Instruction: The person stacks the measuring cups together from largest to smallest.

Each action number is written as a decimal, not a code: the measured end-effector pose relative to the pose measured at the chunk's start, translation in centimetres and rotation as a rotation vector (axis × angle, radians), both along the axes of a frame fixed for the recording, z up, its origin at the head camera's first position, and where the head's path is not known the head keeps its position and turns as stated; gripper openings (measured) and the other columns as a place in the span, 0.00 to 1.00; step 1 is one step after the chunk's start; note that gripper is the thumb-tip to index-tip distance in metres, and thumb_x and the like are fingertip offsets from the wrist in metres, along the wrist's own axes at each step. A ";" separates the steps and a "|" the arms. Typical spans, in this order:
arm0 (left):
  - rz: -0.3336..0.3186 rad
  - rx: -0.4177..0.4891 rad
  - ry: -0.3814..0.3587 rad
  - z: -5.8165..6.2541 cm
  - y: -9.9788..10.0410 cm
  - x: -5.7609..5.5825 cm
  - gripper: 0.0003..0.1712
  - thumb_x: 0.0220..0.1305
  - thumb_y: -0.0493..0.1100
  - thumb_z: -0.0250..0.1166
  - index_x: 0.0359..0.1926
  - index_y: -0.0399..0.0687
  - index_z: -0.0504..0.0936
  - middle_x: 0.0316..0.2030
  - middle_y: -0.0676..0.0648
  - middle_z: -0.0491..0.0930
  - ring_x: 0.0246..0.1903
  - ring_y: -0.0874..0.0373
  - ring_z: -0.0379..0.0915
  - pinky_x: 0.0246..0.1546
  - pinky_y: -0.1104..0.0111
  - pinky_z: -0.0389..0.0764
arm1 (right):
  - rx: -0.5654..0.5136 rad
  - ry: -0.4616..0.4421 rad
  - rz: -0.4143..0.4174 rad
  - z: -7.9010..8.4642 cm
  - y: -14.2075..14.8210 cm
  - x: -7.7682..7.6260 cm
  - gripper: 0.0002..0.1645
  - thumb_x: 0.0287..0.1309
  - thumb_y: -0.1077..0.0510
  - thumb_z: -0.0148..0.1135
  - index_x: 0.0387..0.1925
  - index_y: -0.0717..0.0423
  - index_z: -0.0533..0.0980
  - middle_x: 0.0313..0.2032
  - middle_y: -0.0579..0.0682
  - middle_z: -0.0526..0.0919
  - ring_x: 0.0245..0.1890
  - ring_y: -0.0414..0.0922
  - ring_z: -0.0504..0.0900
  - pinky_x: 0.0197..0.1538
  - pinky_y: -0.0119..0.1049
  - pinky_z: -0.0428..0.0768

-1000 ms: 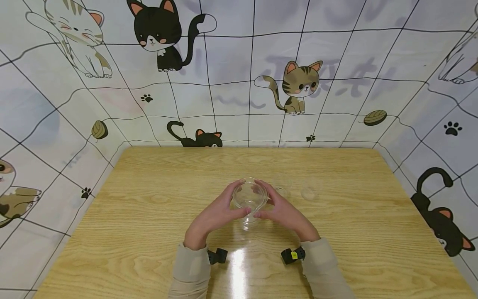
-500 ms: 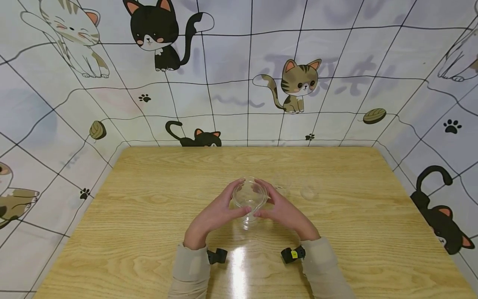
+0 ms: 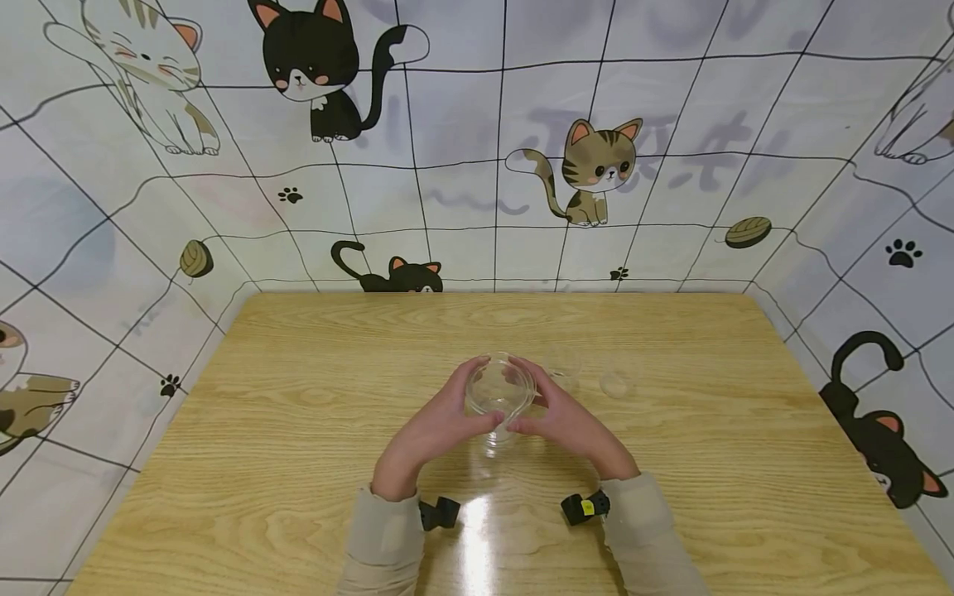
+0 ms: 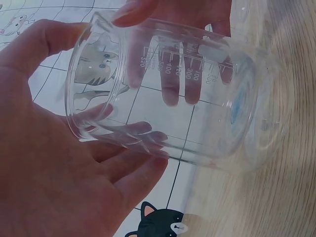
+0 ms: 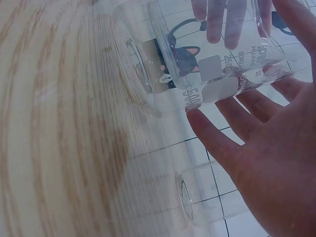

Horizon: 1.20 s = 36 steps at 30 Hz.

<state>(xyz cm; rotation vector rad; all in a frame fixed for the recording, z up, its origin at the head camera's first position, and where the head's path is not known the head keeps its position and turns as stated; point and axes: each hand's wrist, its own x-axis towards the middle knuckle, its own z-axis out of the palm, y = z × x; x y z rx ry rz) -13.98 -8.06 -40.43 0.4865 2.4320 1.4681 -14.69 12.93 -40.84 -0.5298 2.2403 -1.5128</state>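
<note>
My left hand (image 3: 447,422) and right hand (image 3: 555,418) hold a clear glass beaker (image 3: 498,396) between them, upright over the middle of the table. Thumbs lie on the near side, with fingers round the far side. In the right wrist view, a smaller beaker (image 5: 212,69) marked 250 ml sits inside the larger beaker (image 5: 195,98) marked 500. Overlapping white scales also show through the glass (image 4: 187,64) in the left wrist view. There, the left hand (image 4: 54,153) is round the rim end. The right hand (image 5: 281,163) has its fingers spread along the wall.
Another small clear glass vessel (image 3: 614,384) stands behind and right of the hands, faint against the wooden table (image 3: 261,430). A further transparent outline (image 3: 564,371) shows just beyond the right hand. Cat-printed walls (image 3: 462,190) enclose the table's back and sides.
The left wrist has shifted slightly to the right, and the beaker very slightly with it. Both hands keep their hold; the right arm stays in place.
</note>
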 end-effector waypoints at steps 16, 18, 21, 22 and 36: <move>-0.010 -0.016 0.038 0.2 0.0 0.0 0.45 0.51 0.55 0.64 0.66 0.59 0.51 0.65 0.52 0.50 0.62 0.54 0.49 0.56 0.52 0.58 | -0.011 0.027 0.013 -0.1 0.0 -0.1 0.51 0.46 0.47 0.66 0.67 0.34 0.46 0.65 0.43 0.55 0.60 0.57 0.60 0.49 0.50 0.70; -0.006 -0.021 0.036 0.3 0.0 0.0 0.45 0.51 0.56 0.64 0.66 0.59 0.51 0.65 0.53 0.50 0.62 0.55 0.49 0.56 0.52 0.58 | -0.011 0.028 0.015 -0.1 0.0 -0.1 0.51 0.46 0.47 0.66 0.67 0.34 0.46 0.64 0.43 0.55 0.60 0.57 0.60 0.50 0.50 0.70; 0.001 -0.038 0.032 0.5 0.1 0.1 0.46 0.50 0.56 0.65 0.66 0.58 0.50 0.65 0.52 0.50 0.62 0.56 0.49 0.57 0.53 0.58 | -0.008 0.025 0.015 -0.1 0.1 -0.1 0.52 0.46 0.47 0.66 0.67 0.34 0.46 0.65 0.43 0.55 0.60 0.57 0.60 0.49 0.50 0.71; 0.003 -0.042 0.032 0.6 0.1 0.2 0.47 0.50 0.56 0.65 0.66 0.58 0.50 0.65 0.52 0.50 0.62 0.55 0.49 0.57 0.53 0.58 | -0.006 0.024 0.014 0.0 0.1 -0.1 0.52 0.46 0.47 0.66 0.67 0.34 0.46 0.65 0.43 0.55 0.60 0.57 0.60 0.49 0.49 0.71; -0.021 -0.010 0.050 0.7 0.2 0.3 0.45 0.51 0.53 0.65 0.66 0.54 0.52 0.62 0.48 0.56 0.55 0.48 0.60 0.51 0.54 0.66 | -0.025 0.036 0.004 -2.6 0.4 -1.0 0.51 0.45 0.48 0.67 0.64 0.24 0.46 0.64 0.39 0.55 0.60 0.56 0.59 0.47 0.49 0.72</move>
